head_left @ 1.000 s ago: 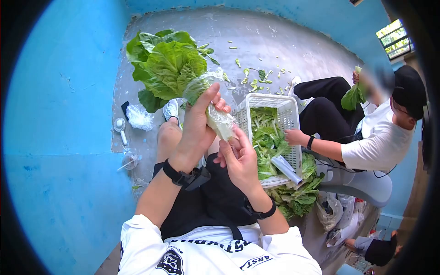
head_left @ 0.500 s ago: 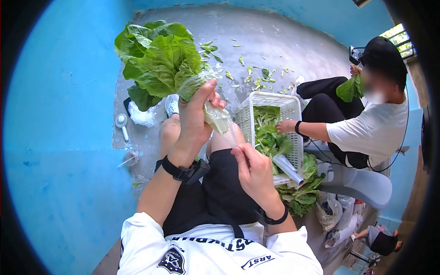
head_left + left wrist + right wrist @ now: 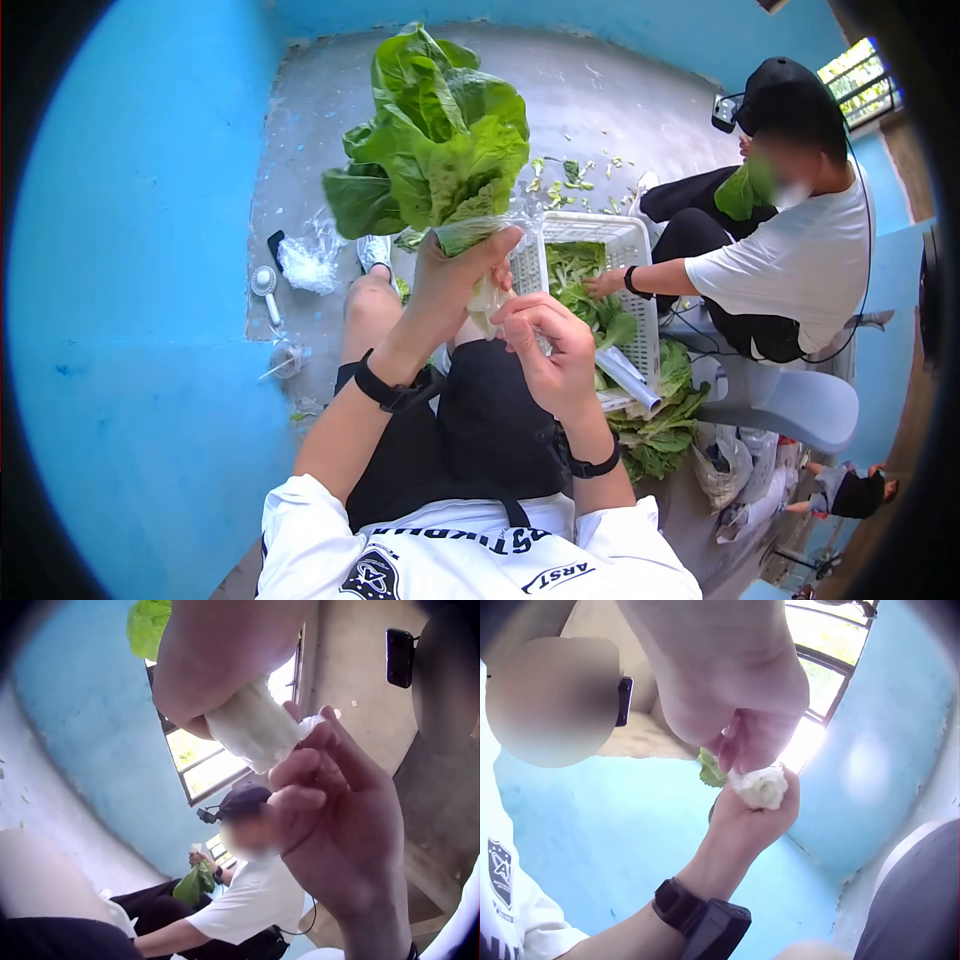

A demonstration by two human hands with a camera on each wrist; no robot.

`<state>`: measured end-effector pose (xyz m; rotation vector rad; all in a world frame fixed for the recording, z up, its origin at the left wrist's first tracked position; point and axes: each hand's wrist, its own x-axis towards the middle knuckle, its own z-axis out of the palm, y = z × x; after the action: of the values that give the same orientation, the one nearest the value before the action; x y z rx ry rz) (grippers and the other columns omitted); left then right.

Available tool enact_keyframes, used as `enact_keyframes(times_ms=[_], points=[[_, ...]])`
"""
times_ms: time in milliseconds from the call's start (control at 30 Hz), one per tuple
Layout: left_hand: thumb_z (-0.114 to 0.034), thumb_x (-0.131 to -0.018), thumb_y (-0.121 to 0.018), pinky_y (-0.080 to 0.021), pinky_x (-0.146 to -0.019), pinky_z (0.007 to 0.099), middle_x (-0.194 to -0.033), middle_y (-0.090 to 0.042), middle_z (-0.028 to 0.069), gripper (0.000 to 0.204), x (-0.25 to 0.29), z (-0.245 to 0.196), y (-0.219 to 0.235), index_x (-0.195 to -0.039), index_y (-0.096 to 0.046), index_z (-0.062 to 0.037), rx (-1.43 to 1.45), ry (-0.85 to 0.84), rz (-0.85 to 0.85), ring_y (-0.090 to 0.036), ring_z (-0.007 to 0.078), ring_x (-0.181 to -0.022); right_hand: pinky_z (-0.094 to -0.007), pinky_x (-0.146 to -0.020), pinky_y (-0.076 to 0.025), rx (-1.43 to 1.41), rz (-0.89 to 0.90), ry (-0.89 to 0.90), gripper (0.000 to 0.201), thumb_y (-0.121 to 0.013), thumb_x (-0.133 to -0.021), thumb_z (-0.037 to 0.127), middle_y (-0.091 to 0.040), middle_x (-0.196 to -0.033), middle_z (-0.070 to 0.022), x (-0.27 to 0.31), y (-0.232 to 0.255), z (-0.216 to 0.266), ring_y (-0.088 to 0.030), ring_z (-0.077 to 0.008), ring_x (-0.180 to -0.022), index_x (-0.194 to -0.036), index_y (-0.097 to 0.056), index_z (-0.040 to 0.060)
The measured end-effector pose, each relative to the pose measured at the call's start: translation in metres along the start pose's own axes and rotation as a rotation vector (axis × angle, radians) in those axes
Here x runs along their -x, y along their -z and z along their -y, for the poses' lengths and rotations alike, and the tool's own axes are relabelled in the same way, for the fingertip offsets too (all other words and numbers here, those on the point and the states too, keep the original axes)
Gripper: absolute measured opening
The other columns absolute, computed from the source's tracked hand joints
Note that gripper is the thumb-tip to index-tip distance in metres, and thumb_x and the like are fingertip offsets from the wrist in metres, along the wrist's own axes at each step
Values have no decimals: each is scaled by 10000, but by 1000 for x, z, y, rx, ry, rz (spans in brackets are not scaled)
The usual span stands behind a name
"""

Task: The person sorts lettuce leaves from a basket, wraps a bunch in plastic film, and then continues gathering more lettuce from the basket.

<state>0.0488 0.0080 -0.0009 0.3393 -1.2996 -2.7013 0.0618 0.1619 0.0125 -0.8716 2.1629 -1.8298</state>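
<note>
My left hand [image 3: 455, 275] grips a bunch of leafy greens [image 3: 440, 150] by its stalks, leaves fanned out above the thumb. Clear plastic film [image 3: 488, 298] wraps the stalks and shows at both edges of that hand. Beside the pale stalk end, my right hand [image 3: 552, 350] has its fingers curled. The left wrist view shows the right hand's fingertips [image 3: 322, 735] pinching a whitish twist of film [image 3: 310, 726] at the tip of the wrapped stalks [image 3: 255, 735]. In the right wrist view the white stalk end [image 3: 763, 787] pokes out of the left fist.
A white crate [image 3: 640, 235] of greens stands right of my knees, with a film roll [image 3: 628, 378] on its near edge. Loose leaves [image 3: 665, 430] lie beside it. Another person [image 3: 780, 270] sits to the right, reaching into the crate. Crumpled plastic [image 3: 308, 262] and a small handheld fan [image 3: 265, 285] lie left.
The bunch has swung right and stands more upright. My right hand drew the film down toward me, then came back up to the stalk end. The seated person leans closer to the crate.
</note>
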Motion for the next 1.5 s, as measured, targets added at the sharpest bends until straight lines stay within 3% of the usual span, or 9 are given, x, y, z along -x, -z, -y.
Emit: enact_keyframes(times_ms=[200, 267, 367, 667, 933, 1033, 1200, 1333, 1500], points=[[-131, -812, -736, -470, -505, 253, -630, -570, 15, 166, -4, -4, -1, -841, -589, -60, 159, 94, 19, -564, 112, -534, -297, -744, -487, -50, 1, -10, 116, -719, -796, 52, -646, -927, -73, -2, 2, 4, -614, -202, -827, -854, -639, -8], [-144, -818, -731, -478, -515, 256, -642, -576, 17, 166, 0, -10, -4, -847, -590, -60, 142, 120, 29, -575, 115, -550, -344, -783, -491, 302, -20, 314, 198, -759, -714, 18, -634, -917, -73, -5, 7, 0, -609, -251, -866, -874, -642, 11], [-181, -854, -690, -472, -587, 277, -672, -557, 18, 162, 6, -14, -9, -846, -576, -66, 119, 172, 42, -568, 127, -619, -395, -836, -489, 277, -116, 328, 220, -764, -678, -6, -630, -898, -76, 0, 5, -10, -601, -287, -887, -858, -642, 28], [-251, -896, -654, -428, -631, 292, -664, -411, -17, 269, 6, -14, -13, -777, -462, -104, 168, 163, 187, -469, 112, -633, -482, -951, -445, 76, -289, 390, 206, -749, -693, -27, -643, -877, -65, 4, -6, -10, -620, -279, -899, -843, -628, 49], [-263, -892, -663, -398, -562, 268, -652, -416, -13, 269, -3, -8, -3, -805, -485, -81, 56, 50, 144, -459, 109, -602, -465, -972, -429, 503, -193, 590, 246, -721, -627, -36, -656, -791, 8, -8, 3, -1, -613, -202, -825, -820, -713, 115], [-169, -828, -741, -430, -502, 250, -649, -539, 10, 209, -2, -7, -1, -859, -565, -59, 113, 75, 165, -519, 97, -560, -469, -957, -429, 490, -211, 561, 237, -737, -624, -10, -648, -781, 14, -16, 3, -2, -606, -205, -835, -824, -710, 113], [-246, -899, -644, -475, -610, 270, -775, -594, 53, 235, 0, -10, 1, -949, -594, -22, 117, 188, 269, -567, 127, -680, -389, -865, -479, 344, -339, 374, 232, -728, -635, -40, -614, -836, -59, -18, -9, -14, -588, -251, -824, -835, -688, 70], [-206, -894, -656, -523, -656, 266, -948, -659, 89, 206, -1, -2, -3, -993, -611, -31, 252, 153, 296, -633, 131, -814, -332, -760, -477, 211, -472, 238, 189, -760, -705, -4, -594, -861, -71, -20, -17, -8, -585, -208, -840, -864, -672, 48], [-217, -911, -611, -499, -854, 337, -1086, -631, 111, 238, -4, 6, 1, -1043, -617, -19, 307, 219, 302, -613, 191, -983, -242, -815, -430, 48, -392, 139, 168, -719, -826, 47, -580, -964, -57, -18, -12, -24, -542, -116, -912, -922, -592, -8]])
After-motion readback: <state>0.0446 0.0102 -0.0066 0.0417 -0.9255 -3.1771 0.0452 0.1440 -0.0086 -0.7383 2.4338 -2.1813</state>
